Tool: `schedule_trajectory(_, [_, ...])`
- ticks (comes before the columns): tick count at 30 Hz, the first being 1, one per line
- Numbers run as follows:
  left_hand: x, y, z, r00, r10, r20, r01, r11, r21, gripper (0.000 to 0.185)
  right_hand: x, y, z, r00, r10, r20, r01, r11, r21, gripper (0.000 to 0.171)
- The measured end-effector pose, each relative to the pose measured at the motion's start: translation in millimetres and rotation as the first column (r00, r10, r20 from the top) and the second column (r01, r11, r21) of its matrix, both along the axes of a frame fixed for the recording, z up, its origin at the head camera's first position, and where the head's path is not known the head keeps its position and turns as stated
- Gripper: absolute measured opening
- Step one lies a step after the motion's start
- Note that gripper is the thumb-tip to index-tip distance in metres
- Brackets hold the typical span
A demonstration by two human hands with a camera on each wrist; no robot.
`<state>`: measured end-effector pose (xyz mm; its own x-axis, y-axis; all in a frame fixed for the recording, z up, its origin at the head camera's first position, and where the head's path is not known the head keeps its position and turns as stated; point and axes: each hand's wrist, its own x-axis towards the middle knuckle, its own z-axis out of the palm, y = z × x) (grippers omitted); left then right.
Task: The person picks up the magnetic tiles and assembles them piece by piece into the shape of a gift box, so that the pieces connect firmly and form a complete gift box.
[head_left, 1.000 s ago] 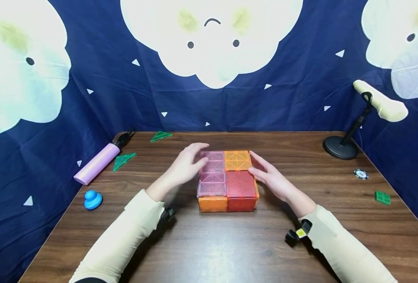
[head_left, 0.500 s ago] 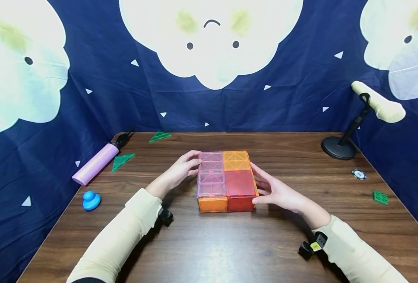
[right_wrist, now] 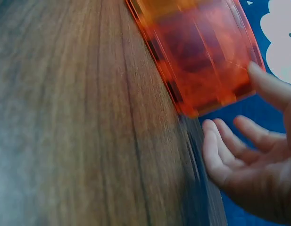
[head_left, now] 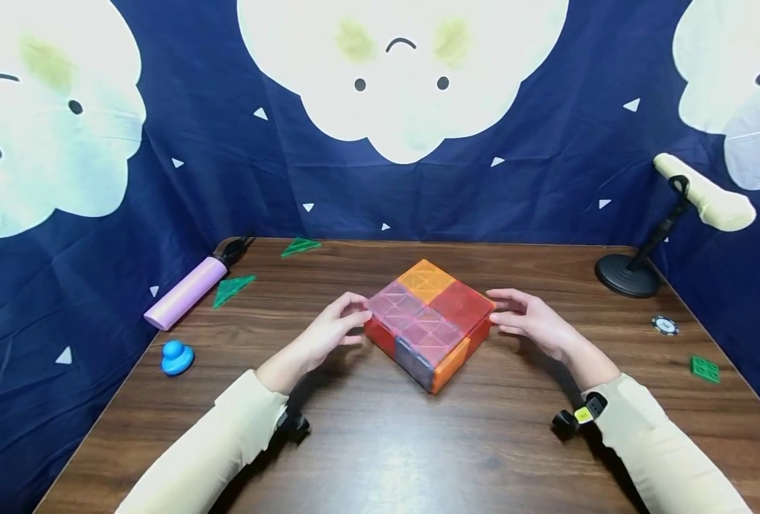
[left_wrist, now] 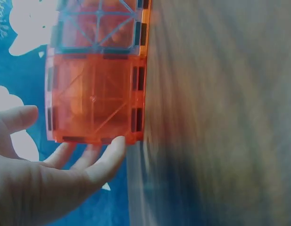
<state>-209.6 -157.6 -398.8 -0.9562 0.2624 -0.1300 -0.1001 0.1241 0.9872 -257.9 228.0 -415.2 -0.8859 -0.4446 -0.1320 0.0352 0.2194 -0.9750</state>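
A flat box of translucent magnetic tiles (head_left: 428,314), pink, orange and red on top, lies cornerwise on the wooden table (head_left: 380,442). My left hand (head_left: 328,332) touches its left corner with loosely bent fingers. My right hand (head_left: 534,321) is at the right corner, fingers relaxed and spread. In the left wrist view my left hand (left_wrist: 55,183) has its fingertips against the edge of an orange side tile (left_wrist: 93,99). The right wrist view shows my right hand (right_wrist: 249,160) beside the box's orange-red side (right_wrist: 202,52), the thumb near its far corner, the fingers slightly off it.
At the left lie a purple cylinder (head_left: 183,294), a blue knob-shaped toy (head_left: 177,357) and two green triangles (head_left: 232,289) (head_left: 300,246). At the right stand a black stand (head_left: 631,275), a poker chip (head_left: 665,325) and a green brick (head_left: 704,369).
The tile box has turned roughly an eighth of a turn counterclockwise between my hands, so a corner now faces me. Both hands shifted to its side corners.
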Motion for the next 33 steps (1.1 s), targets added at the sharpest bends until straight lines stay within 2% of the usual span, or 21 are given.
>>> schedule_trajectory(3, [12.8,1,1.9,0.999,-0.032,0.020,0.032,0.999,-0.023,0.030,-1.3,-2,-0.1,0.996,-0.074,0.058,0.077,0.996,-0.050,0.057])
schedule_trajectory(6, [20.8,4,4.8,0.998,-0.048,0.045,0.051,0.996,-0.067,0.031,0.1,-8,0.9,0.991,-0.113,0.077,0.120,0.988,-0.098,0.054])
schedule_trajectory(9, [21.2,7,6.9,0.998,-0.044,0.051,0.049,0.995,-0.090,0.038,10.2,-16,3.4,0.985,-0.156,0.077,0.165,0.979,-0.123,0.056])
schedule_trajectory(12, [14.8,11,6.8,0.998,-0.022,0.060,0.026,0.998,-0.057,0.048,32.9,-23,7.9,0.980,-0.186,0.075,0.194,0.973,-0.125,0.061])
schedule_trajectory(14, [10.1,14,5.1,0.997,-0.020,0.071,0.021,1.000,-0.010,0.055,52.9,-27,10.0,0.982,-0.177,0.068,0.184,0.974,-0.131,0.064])
schedule_trajectory(16, [7.3,17,3.4,0.995,-0.032,0.094,0.029,0.999,0.038,0.058,70.6,-32,10.0,0.991,-0.128,0.037,0.132,0.983,-0.127,0.069])
schedule_trajectory(19, [7.8,22,1.2,0.991,-0.055,0.121,0.047,0.996,0.069,0.060,86.8,-38,8.3,0.999,-0.046,-0.024,0.044,0.996,-0.076,0.085])
schedule_trajectory(21, [10.7,25,0.0,0.990,-0.039,0.132,0.031,0.997,0.067,0.061,88.8,-43,7.0,0.998,-0.003,-0.057,0.001,1.000,-0.030,0.096])
schedule_trajectory(25, [18.8,34,-3.3,0.992,0.015,0.123,-0.022,0.998,0.058,0.064,82.8,-50,4.7,0.997,0.017,-0.079,-0.016,1.000,0.013,0.110])
schedule_trajectory(29, [26.8,47,-6.8,0.994,0.033,0.106,-0.043,0.995,0.090,0.064,75.5,-51,3.8,0.997,-0.012,-0.081,0.017,0.998,0.065,0.118])
schedule_trajectory(33, [29.0,56,-8.0,0.995,0.031,0.090,-0.041,0.993,0.110,0.061,72.5,-49,2.9,0.996,-0.059,-0.065,0.064,0.994,0.084,0.125])
